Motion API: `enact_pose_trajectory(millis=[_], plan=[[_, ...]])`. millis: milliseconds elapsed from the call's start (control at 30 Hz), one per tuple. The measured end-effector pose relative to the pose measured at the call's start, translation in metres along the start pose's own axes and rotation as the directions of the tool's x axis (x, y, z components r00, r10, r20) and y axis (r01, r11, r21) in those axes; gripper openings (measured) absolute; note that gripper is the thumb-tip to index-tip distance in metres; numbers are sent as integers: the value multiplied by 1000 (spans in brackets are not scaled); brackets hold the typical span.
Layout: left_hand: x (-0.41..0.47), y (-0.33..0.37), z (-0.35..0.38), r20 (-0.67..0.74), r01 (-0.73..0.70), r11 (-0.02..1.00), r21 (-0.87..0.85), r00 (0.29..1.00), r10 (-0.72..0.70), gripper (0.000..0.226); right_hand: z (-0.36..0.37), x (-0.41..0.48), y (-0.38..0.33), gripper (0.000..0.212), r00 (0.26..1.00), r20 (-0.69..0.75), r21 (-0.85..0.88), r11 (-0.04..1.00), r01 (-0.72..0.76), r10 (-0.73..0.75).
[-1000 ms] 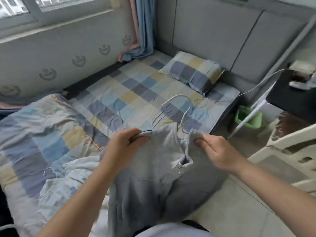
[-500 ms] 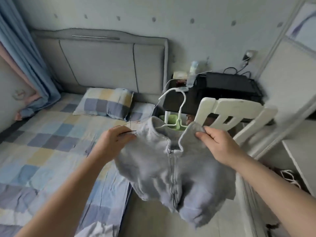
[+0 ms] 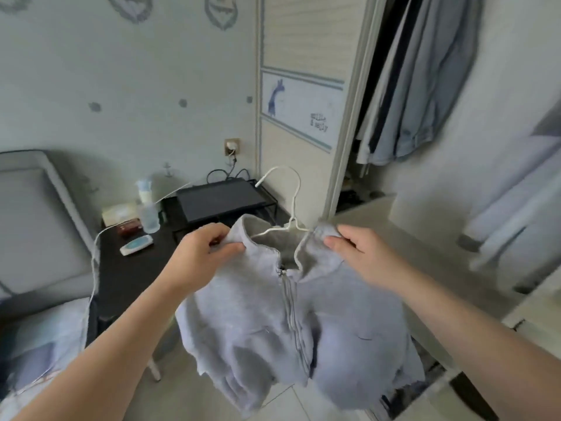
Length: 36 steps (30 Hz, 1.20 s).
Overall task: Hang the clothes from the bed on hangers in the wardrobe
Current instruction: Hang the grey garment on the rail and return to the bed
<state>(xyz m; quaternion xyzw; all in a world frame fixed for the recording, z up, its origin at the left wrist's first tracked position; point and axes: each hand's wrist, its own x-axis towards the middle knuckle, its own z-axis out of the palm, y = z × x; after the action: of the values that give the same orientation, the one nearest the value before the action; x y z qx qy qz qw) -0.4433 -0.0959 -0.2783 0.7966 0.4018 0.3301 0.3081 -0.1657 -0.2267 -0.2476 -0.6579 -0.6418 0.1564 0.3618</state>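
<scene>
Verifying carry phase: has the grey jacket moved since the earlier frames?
Yes. The grey jacket, held by the left hand and right hand, went from over the bed to in front of the black side table, toward the wardrobe.

The jacket (image 3: 258,314) hangs in front, its collar pinched by the left hand (image 3: 197,256) and right hand (image 3: 361,253); the hanger (image 3: 293,208) sits in the collar, hook above; behind-left stands the bench (image 3: 127,275), a bottle (image 3: 148,217) on it; further left, seemingly a headboard (image 3: 30,223); behind-right, the wardrobe (image 3: 303,41), clothes (image 3: 431,86) inside.
</scene>
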Motion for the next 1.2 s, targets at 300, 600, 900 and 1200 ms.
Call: enact_pose_trajectory(millis=[300, 600, 900, 1200], plan=[[188, 45, 63, 180, -302, 931, -205, 923, 339, 29, -86, 46, 14, 45, 933, -328, -286, 926, -248, 149], [324, 164, 137, 188, -494, 769, -407, 778, 599, 36, -206, 63, 12, 45, 812, -562, -434, 779, -452, 157], [446, 326, 177, 19, -662, 563, -495, 640, 768, 32, -364, 110, -7, 47, 741, -670, -559, 688, -463, -46], [541, 464, 194, -165, -800, 435, -413, 535, 828, 35, -484, 161, -27, 50, 644, -745, -613, 558, -559, -173]])
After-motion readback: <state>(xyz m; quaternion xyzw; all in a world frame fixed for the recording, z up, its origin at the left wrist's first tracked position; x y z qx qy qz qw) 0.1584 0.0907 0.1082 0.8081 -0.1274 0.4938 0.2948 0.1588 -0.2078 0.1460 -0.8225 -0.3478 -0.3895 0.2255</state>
